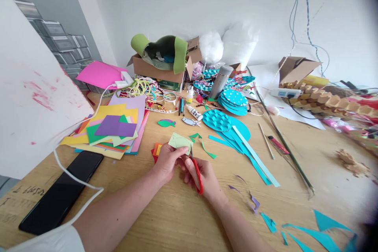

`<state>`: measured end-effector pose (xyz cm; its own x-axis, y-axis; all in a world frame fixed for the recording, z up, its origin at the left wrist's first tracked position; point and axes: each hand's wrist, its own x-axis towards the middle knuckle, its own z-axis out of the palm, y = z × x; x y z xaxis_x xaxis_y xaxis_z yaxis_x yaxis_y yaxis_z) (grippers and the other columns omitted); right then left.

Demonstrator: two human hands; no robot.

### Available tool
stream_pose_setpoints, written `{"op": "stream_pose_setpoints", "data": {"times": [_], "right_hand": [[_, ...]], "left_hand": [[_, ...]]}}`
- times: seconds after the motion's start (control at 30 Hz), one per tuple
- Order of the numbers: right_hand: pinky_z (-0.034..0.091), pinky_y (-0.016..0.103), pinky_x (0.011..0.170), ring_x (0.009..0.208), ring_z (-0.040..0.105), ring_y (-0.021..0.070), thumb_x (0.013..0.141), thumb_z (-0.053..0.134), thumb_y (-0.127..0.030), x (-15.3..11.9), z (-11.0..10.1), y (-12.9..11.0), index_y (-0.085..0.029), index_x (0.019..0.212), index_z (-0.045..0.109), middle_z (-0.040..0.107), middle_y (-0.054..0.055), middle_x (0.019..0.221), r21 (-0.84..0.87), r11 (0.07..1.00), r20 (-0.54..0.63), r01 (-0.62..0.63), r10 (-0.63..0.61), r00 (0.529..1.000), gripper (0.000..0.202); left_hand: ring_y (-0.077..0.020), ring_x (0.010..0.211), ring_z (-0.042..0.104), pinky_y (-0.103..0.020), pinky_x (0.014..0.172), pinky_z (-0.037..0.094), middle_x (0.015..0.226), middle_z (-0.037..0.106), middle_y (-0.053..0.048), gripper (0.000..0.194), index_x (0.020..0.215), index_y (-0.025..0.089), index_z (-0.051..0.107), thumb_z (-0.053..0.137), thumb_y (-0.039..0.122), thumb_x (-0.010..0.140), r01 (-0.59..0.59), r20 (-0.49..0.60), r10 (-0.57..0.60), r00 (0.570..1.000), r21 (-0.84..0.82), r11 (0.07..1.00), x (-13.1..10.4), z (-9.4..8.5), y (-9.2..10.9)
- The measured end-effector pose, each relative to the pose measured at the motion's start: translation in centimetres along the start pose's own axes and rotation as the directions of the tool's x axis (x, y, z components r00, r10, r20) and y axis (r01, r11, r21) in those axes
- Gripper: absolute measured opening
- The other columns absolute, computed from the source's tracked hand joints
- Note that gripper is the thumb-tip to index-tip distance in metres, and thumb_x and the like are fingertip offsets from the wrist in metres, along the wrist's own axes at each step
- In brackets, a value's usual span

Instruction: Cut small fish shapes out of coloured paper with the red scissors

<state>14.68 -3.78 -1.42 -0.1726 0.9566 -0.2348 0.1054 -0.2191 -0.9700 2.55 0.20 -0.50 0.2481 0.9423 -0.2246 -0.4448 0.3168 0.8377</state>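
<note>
My left hand (169, 162) pinches a small pale green piece of paper (178, 141) that has faint drawn lines on it. In my right hand (203, 175) are red-handled scissors (199, 177), their blades at the paper's right edge. Orange and red paper pieces (156, 151) lie partly hidden behind my left hand. Just right of the paper curls a green paper strip (203, 143). Beyond it lie a green and purple paper fish (166, 123) and a white paper fish (190, 121).
Coloured paper sheets (115, 128) and a black phone (62, 193) lie at left, crossed by a white cable (71, 175). Turquoise discs (217, 121) and strips, a stick (285, 141) and turquoise scraps (319, 236) occupy the right. A grey flask (221, 82) and a box (141, 66) stand behind.
</note>
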Motion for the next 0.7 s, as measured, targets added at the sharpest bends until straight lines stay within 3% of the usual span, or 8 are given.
{"op": "stream_pose_setpoints", "data": {"times": [0.7], "right_hand": [[0.036, 0.019, 0.039, 0.039, 0.048, 0.0085, 0.076, 0.052, -0.076, -0.37, -0.33, -0.26, -0.014, 0.07, 0.055, 0.057, 0.001, 0.049, 0.01, 1.0, 0.049, 0.01, -0.01, 0.999, 0.062]], "left_hand": [[-0.0108, 0.045, 0.052, -0.024, 0.045, 0.041, 0.055, 0.057, 0.001, 0.015, 0.062, 0.015, 0.057, 0.068, 0.024, 0.066, -0.052, 0.038, 0.05, 0.998, 0.054, 0.997, 0.0, -0.08, 0.17]]}}
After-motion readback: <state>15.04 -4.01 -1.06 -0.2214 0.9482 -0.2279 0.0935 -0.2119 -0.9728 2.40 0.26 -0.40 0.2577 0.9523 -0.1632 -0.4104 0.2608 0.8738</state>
